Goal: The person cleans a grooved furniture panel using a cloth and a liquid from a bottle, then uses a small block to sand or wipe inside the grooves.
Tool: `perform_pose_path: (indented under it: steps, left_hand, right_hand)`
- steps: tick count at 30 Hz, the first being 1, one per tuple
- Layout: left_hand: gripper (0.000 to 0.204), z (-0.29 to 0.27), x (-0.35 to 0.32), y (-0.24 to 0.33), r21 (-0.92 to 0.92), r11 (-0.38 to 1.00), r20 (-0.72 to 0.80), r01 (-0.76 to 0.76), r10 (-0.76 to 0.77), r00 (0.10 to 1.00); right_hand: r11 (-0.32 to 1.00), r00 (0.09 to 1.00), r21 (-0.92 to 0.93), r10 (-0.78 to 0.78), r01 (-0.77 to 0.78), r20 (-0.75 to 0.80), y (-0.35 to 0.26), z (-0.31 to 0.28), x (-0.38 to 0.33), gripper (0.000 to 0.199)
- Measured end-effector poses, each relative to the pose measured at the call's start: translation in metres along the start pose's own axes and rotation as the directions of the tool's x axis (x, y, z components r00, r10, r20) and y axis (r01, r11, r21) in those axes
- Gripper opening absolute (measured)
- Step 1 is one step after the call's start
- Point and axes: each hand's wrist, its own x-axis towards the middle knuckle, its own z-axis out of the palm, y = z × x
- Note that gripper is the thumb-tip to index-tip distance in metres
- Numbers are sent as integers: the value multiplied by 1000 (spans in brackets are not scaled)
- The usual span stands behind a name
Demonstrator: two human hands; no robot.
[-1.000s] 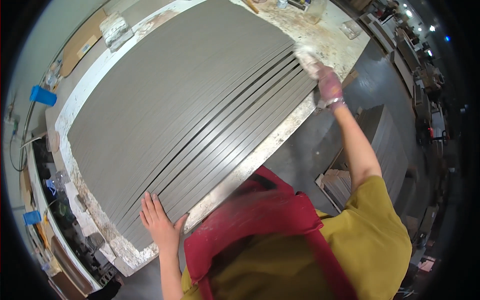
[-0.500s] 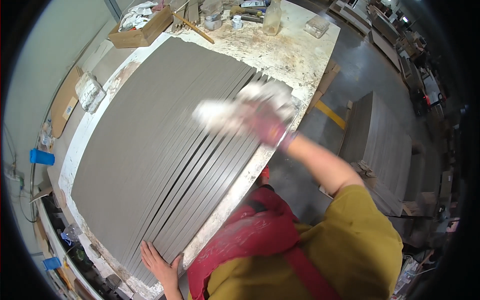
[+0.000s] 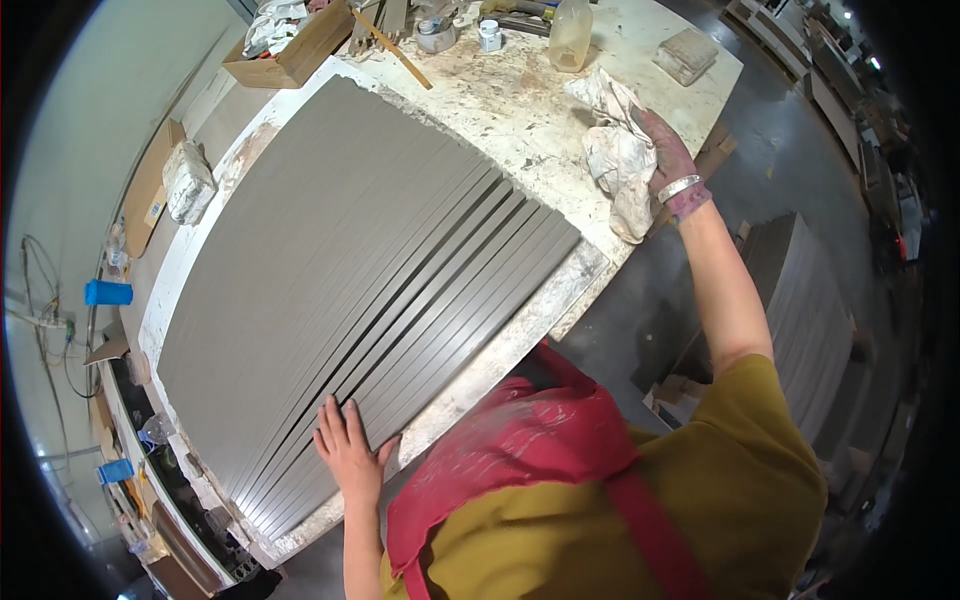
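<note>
Long grey strips point(image 3: 330, 240) lie side by side across the worktable, with dark gaps between a few of them toward the near side. My left hand point(image 3: 350, 445) is bare and rests flat on the nearest strips, fingers spread. My right hand point(image 3: 668, 155), in a dark reddish glove with a light band at the wrist, grips a crumpled white rag point(image 3: 622, 160). The stained rag hangs at the right, beyond the strips' far right end, over the edge of the table point(image 3: 525, 130).
A wooden box of cloths point(image 3: 290, 60), a wooden stick point(image 3: 395, 50), small jars point(image 3: 490, 36) and a cloudy bottle point(image 3: 571, 35) stand at the back. A wrapped block point(image 3: 686, 55) sits at the far right corner. Stacked boards point(image 3: 800, 320) stand on the floor at right.
My right hand has swung the rag off the strips, away to the right. My left hand has slid a little up and to the right in view, still flat on the strips.
</note>
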Motion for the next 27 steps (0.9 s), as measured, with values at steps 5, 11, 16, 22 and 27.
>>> perform_pose_path:
  steps: [5,11,16,22,27]
  left_hand:
    - [93,7,3,-1,-28,984,-61,179,-180,982]
    - [95,3,8,2,-1,979,-25,203,-203,979]
    - [94,-8,14,4,-4,988,29,156,-156,987]
    - [49,-65,64,42,-478,869,29,126,-128,991]
    - [56,-64,158,146,-889,401,283,220,105,953]
  right_hand:
    - [985,995,-164,70,-57,69,-11,15,-1,37]
    - [939,866,268,60,-218,496,-22,2,17,35]
    - [597,969,-769,-209,231,129,-17,-27,46,33]
    - [999,995,-43,19,-15,100,-20,8,22,34]
    - [996,938,-75,-16,44,345,5,16,-13,34]
